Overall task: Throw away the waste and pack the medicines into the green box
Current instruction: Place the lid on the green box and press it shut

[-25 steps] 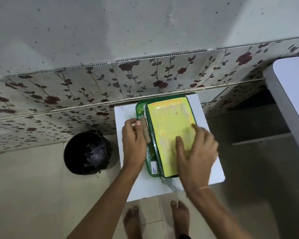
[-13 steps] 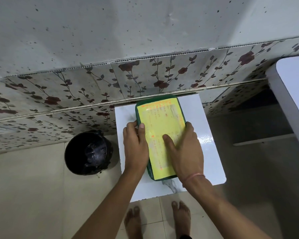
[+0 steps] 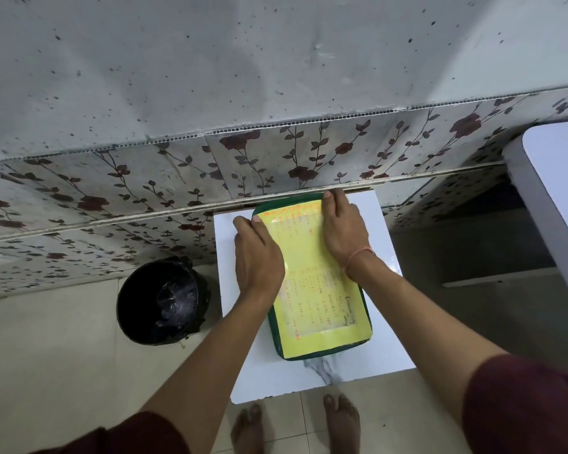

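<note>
My left hand (image 3: 258, 257) and right hand (image 3: 343, 229) lie flat, fingers spread, gripping nothing, pressing the yellow lid (image 3: 312, 280) of the green box (image 3: 274, 335) between them.

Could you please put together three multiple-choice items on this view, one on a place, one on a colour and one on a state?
1. Where does the black bin stand?
A. on the floor, left of the white table
B. on the table
C. right of the table

2. What colour is the sheet on the lid of the green box?
A. blue
B. yellow
C. red

3. How is the box?
A. lid off
B. tipped on its side
C. shut, with both hands on the lid

Answers:
1. A, the bin sits on the floor tiles by the table's left edge.
2. B, the lid shows yellow inside a green rim.
3. C, the left hand and right hand lie flat on the closed lid.
</note>
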